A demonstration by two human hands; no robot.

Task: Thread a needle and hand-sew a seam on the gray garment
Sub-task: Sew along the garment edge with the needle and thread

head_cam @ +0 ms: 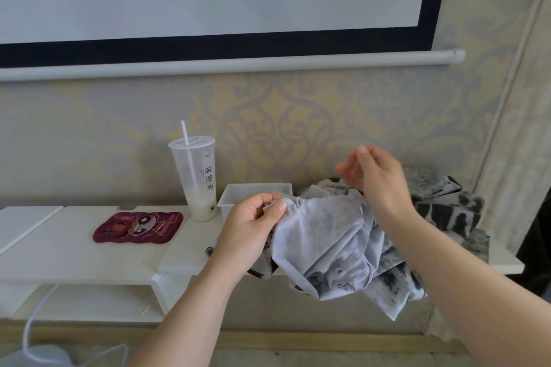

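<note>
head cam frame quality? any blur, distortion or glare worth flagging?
Head view: the right hand is motion-blurred at the fingertips, so its grip is unreadable; the left hand pinching the gray garment is sharp. Head view: wide-angle bowing shows in the projector screen bar. Head view: light is soft and even, no glare; the cup print is legible.

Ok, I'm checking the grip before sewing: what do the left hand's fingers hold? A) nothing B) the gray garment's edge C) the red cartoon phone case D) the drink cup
B: the left hand pinches a bunched edge of the gray garment between thumb and fingers.
</note>
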